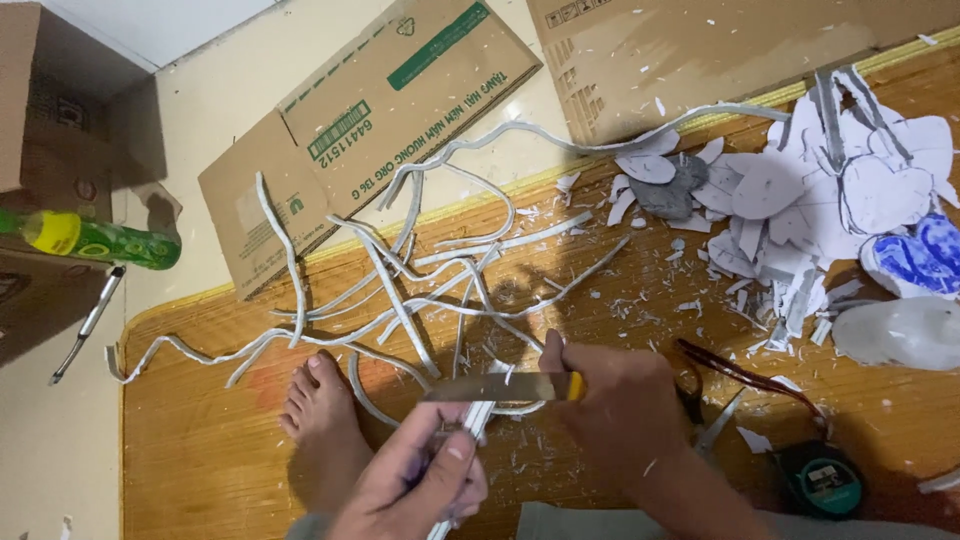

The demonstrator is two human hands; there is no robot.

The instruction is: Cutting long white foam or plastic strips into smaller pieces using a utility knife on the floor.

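The knife (495,387) has a dull metal blade and yellow plastic handle. White strips (400,290) look matt, foam-like. The mat (200,450) is glossy woven bamboo. The cardboard (380,110) is matt brown.

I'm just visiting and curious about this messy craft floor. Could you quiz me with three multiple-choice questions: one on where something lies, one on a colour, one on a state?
1. Where is the green bottle?
A. far left, on the floor
B. on the mat
C. in a hand

2. What colour is the painted heart at the right?
A. red
B. blue
C. yellow

3. What is the right hand doing?
A. resting open
B. gripping a knife
C. holding scissors

Answers:
1 A, it lies beside the cardboard, off the mat.
2 B, blue paint covers it.
3 B, its blade crosses the strip that the left hand holds.
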